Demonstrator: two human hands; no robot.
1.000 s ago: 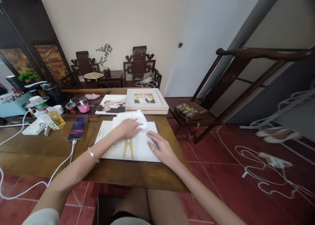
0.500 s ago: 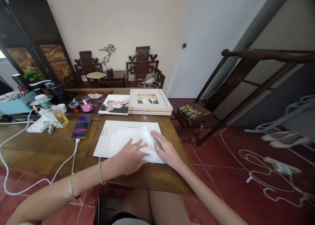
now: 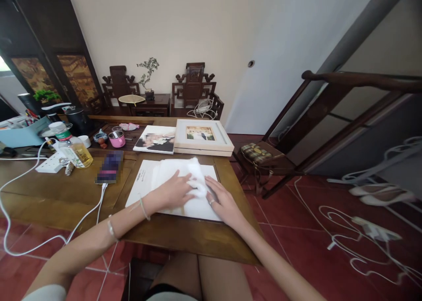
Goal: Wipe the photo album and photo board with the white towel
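Observation:
A white flat box or album (image 3: 141,184) with small dark print on its left side lies near the front edge of the table. On it is a crumpled white cloth (image 3: 171,167), perhaps a soft wipe; its exact kind is unclear. My left hand (image 3: 174,188) lies on the cloth with its fingers spread, palm down. Along the white box's right edge rests my right hand (image 3: 224,200), fingers stretched out and a ring on one. It sits just beside the cloth. Part of the cloth is hidden under my left hand.
Behind the box lie a photo print (image 3: 154,139) and a framed picture (image 3: 201,136). To the left are a charging phone (image 3: 109,165), a bottle (image 3: 77,154), a power strip (image 3: 49,165) and a pink cup (image 3: 117,138). A chair with a bag (image 3: 255,154) stands right.
My left hand and the cloth have moved away from me, toward the far edge of the white box. My right hand stays at its right edge. The view has shifted slightly.

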